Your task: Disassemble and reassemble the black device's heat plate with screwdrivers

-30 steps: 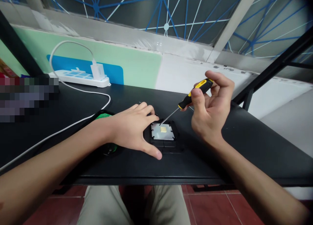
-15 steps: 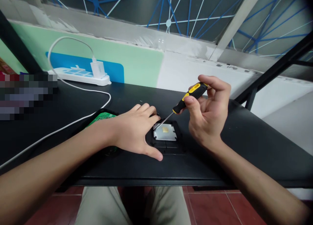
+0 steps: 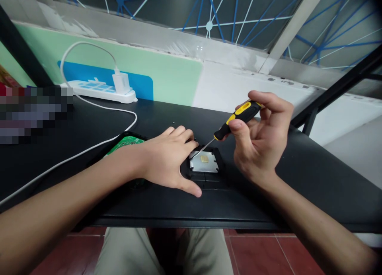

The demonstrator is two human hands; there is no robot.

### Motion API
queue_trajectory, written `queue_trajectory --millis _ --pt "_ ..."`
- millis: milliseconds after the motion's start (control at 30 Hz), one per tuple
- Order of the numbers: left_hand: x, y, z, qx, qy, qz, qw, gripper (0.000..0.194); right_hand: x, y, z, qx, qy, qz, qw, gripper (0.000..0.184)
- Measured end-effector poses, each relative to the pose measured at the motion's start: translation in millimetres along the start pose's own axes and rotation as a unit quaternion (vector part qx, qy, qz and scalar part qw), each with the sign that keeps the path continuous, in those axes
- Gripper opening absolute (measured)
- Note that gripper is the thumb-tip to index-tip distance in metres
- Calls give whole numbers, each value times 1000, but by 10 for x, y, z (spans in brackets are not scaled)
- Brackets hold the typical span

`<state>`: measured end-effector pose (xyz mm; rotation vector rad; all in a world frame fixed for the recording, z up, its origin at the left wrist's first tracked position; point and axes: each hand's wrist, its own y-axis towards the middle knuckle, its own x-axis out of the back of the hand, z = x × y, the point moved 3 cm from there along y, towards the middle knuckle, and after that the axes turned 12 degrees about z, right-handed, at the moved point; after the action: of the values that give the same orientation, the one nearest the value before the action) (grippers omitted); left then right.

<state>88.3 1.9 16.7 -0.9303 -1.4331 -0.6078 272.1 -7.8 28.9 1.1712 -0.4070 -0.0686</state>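
Observation:
My right hand (image 3: pixel 262 139) is closed around the yellow-and-black handle of a screwdriver (image 3: pixel 244 114). Its thin shaft slants down to the left, and the tip meets the left edge of a silver metal plate (image 3: pixel 209 166) with a small yellowish pad on it. The plate sits in a black plastic housing (image 3: pixel 221 159). Spread flat over the left side of the housing is my left hand (image 3: pixel 167 159), thumb toward me and fingers along the far side. Partly under my left wrist lies a green circuit board (image 3: pixel 128 141) in a black frame.
A white power strip (image 3: pixel 101 92) with a plugged-in charger (image 3: pixel 121 83) stands along the back wall. Its white cable (image 3: pixel 89 151) runs across the left of the black table (image 3: pixel 313 187). A tiny screw-like piece (image 3: pixel 174 122) lies behind my left hand.
The whole view has shifted slightly. My right hand and the screwdriver handle sit a little farther right, with the tip still at the plate's left edge. My left hand stays on the housing.

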Motion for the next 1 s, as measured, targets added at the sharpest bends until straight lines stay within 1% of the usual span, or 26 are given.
queue_trajectory --millis 133,300,533,667,767,867,1000 --pt "0 6 0 -1 -1 -1 1000 98 3 6 15 2 -20 -12 1000 33" --pt "-10 13 -5 0 -2 2 1000 99 5 13 7 23 -9 -13 1000 36" --pt "-5 16 -5 1 4 0 1000 97 19 12 15 16 -28 -7 999 36" --pt "1 11 -4 0 6 0 1000 97 1 5 -1 26 -42 -15 999 36" --pt "5 8 -3 -2 5 1 1000 96 -8 3 -4 38 -34 -19 999 38" --pt "7 5 -8 -3 4 1 1000 95 -3 7 21 27 -19 0 999 39" --pt "4 8 -10 -2 -6 3 1000 94 -5 9 89 -2 17 55 998 39"
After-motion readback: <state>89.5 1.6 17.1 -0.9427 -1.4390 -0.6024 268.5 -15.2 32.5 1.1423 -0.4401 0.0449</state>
